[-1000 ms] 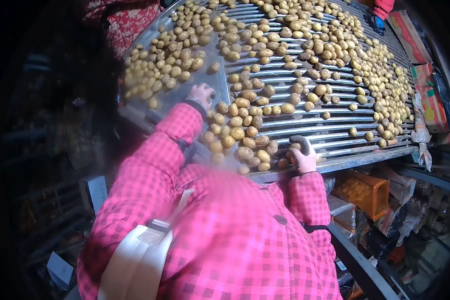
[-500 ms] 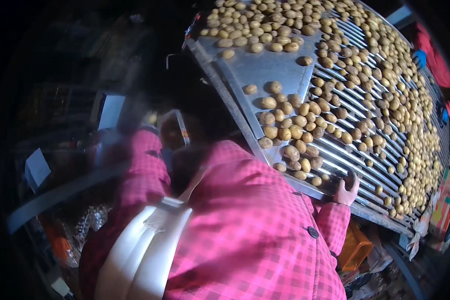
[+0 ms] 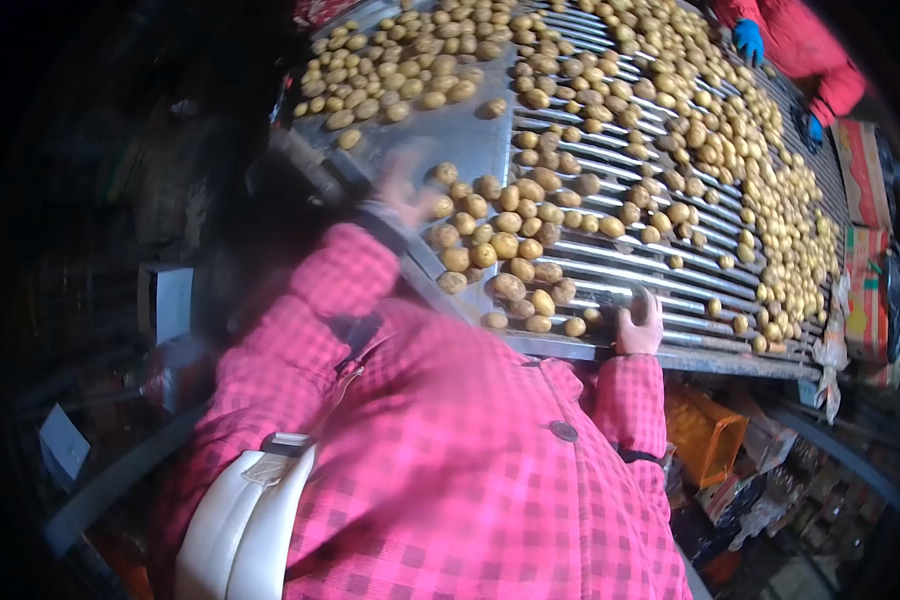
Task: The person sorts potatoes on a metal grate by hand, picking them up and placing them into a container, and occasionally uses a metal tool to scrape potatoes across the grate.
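Standing at the counter (image 3: 730, 360) of metal rollers, I have my right hand (image 3: 638, 325) on its near rim, fingers raised and bent over the first rollers. Something dark sits by the fingertips, but I cannot tell whether the hand grips a potato or lies loose. My left hand (image 3: 405, 185) is up at the left edge of the counter, just beside a cluster of potatoes (image 3: 500, 250). It is so blurred that I cannot tell if it is wide, narrow or holding anything. That cluster lies between my two hands, mostly on the rollers (image 3: 650, 262), with its left side at the seam of a smooth steel plate (image 3: 470, 140). Its nearest potatoes sit at the rim, just beside my right hand. A second heap (image 3: 400, 70) covers the far end of the plate, well apart from both hands, and a thick band of potatoes (image 3: 760, 190) runs along the far right side of the rollers. Across the counter a co-worker in a red sleeve (image 3: 820, 70) has a blue glove (image 3: 748, 40) at the far edge. Under the counter, below my right hand, stands an orange crate (image 3: 705, 435). A white strap (image 3: 240, 520) crosses my pink checked jacket (image 3: 490, 480).
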A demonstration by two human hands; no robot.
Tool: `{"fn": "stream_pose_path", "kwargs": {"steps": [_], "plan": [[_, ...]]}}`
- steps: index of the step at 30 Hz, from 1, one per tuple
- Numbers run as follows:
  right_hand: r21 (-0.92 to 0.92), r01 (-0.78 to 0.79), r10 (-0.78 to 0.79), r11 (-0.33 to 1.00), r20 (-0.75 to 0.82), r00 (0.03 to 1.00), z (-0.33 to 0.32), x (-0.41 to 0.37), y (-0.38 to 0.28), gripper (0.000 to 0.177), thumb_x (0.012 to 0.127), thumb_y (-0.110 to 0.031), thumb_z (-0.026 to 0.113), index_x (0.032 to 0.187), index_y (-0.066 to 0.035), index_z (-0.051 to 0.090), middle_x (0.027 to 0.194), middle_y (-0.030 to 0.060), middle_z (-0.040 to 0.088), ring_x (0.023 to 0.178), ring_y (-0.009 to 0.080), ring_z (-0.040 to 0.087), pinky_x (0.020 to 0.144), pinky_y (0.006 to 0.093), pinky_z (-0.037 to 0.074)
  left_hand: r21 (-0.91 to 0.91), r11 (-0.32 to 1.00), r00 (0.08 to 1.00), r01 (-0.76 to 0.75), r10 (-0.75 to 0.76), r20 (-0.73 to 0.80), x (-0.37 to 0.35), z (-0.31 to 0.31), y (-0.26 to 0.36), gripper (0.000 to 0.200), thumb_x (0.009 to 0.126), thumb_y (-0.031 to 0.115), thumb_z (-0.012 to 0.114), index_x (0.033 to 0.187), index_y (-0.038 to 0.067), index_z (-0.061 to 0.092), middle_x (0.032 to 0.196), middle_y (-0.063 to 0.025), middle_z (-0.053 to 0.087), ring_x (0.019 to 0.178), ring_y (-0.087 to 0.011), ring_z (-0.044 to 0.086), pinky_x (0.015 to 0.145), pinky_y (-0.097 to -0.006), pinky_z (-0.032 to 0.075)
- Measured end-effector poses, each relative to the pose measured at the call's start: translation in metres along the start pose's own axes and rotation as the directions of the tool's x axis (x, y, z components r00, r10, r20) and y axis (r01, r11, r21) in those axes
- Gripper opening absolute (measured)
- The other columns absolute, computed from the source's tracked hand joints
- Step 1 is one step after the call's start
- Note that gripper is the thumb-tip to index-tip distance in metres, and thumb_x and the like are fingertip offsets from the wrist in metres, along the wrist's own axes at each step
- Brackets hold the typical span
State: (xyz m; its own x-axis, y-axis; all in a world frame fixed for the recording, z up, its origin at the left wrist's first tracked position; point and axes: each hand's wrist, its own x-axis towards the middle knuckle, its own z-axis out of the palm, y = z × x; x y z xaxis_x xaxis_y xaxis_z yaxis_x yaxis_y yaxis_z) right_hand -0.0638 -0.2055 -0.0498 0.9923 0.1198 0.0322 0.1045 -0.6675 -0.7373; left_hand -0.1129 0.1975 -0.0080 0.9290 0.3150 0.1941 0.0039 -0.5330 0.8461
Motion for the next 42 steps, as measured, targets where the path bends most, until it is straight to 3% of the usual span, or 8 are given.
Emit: {"fn": "stream_pose_path", "kwargs": {"steps": [3,6,14,20,28,31,37,42], "plan": [[-0.090,0.038,-0.041,0.995,-0.038,0.998,-0.004,-0.001,-0.016,0.039,0.065,-0.004,0.058,0.104,-0.010,0.060,0.090,0.0091,0.056,0.082,0.0251,0.055,0.075,0.0348,0.045,0.264,0.756,0.630,-0.599,0.241,0.738,0.003,0.077,0.042,0.068,0.069,0.035,0.071,0.128,0.014,0.044,0.138,-0.0108,0.034,0.124,-0.0318,0.036,0.105,-0.0456,0.025],[-0.114,0.008,-0.015,0.993,-0.065,0.998,-0.005,-0.003,-0.026,0.039,0.067,-0.007,0.058,0.106,-0.011,0.059,0.092,0.0090,0.056,0.083,0.0253,0.056,0.076,0.0349,0.045,0.099,0.556,0.317,-0.825,0.311,0.896,-0.003,0.108,0.038,0.070,0.066,0.052,0.065,0.128,0.027,0.044,0.141,-0.0093,0.030,0.129,-0.0349,0.026,0.103,-0.0591,0.019],[-0.034,-0.112,0.109,0.993,-0.068,0.992,-0.006,-0.004,-0.032,0.042,0.068,-0.004,0.057,0.109,-0.012,0.057,0.098,0.0090,0.055,0.083,0.0239,0.057,0.074,0.0334,0.047,0.397,0.567,0.628,-0.722,0.294,0.721,0.079,0.119,0.013,0.075,0.067,0.047,0.068,0.132,0.025,0.039,0.144,-0.0099,0.023,0.129,-0.0327,0.029,0.105,-0.0505,0.024],[-0.018,-0.128,0.126,0.992,-0.091,0.988,-0.003,-0.004,-0.024,0.049,0.068,-0.004,0.058,0.116,-0.008,0.051,0.104,0.0120,0.055,0.092,0.0260,0.056,0.083,0.0357,0.045,0.483,0.870,0.989,-0.101,0.036,0.142,0.115,0.040,-0.007,0.068,0.076,0.029,0.066,0.134,0.010,0.035,0.137,-0.0158,0.034,0.122,-0.0319,0.040,0.103,-0.0402,0.032],[-0.049,-0.115,0.107,0.992,-0.146,0.983,-0.002,-0.004,-0.020,0.050,0.067,-0.006,0.060,0.116,-0.007,0.051,0.108,0.0139,0.054,0.100,0.0289,0.054,0.086,0.0357,0.044,0.062,0.968,0.944,0.243,-0.250,0.213,0.058,0.002,0.001,0.028,0.081,0.012,0.058,0.109,0.006,0.059,0.105,-0.0114,0.061,0.101,-0.0231,0.057,0.089,-0.0322,0.043],[0.012,-0.173,0.172,0.985,-0.197,0.965,0.005,-0.003,-0.008,0.049,0.069,-0.010,0.061,0.117,-0.006,0.051,0.110,0.0151,0.055,0.102,0.0305,0.054,0.087,0.0366,0.044,0.160,0.936,0.875,-0.312,0.218,0.432,0.037,0.055,-0.005,0.028,0.078,0.009,0.060,0.106,0.005,0.059,0.107,-0.0148,0.059,0.100,-0.0269,0.057,0.088,-0.0346,0.045],[0.069,-0.224,0.232,0.972,-0.168,0.958,0.002,-0.003,-0.004,0.049,0.070,-0.013,0.067,0.116,-0.005,0.053,0.102,0.0152,0.061,0.095,0.0286,0.059,0.083,0.0364,0.046,0.503,0.822,0.639,-0.266,-0.240,0.731,0.034,0.106,0.059,0.059,0.070,0.018,0.068,0.124,0.012,0.044,0.125,-0.0160,0.043,0.109,-0.0334,0.049,0.092,-0.0384,0.041],[0.868,-0.487,0.279,0.099,0.446,0.851,-0.019,-0.009,-0.055,0.046,0.084,-0.029,0.057,0.122,-0.005,0.045,0.125,0.0112,0.050,0.111,0.0243,0.051,0.077,0.0322,0.047,0.072,0.993,0.811,0.097,-0.121,0.572,0.023,0.100,0.081,0.063,0.073,0.018,0.064,0.128,0.002,0.039,0.123,-0.0236,0.047,0.113,-0.0338,0.048,0.096,-0.0369,0.039]]}}
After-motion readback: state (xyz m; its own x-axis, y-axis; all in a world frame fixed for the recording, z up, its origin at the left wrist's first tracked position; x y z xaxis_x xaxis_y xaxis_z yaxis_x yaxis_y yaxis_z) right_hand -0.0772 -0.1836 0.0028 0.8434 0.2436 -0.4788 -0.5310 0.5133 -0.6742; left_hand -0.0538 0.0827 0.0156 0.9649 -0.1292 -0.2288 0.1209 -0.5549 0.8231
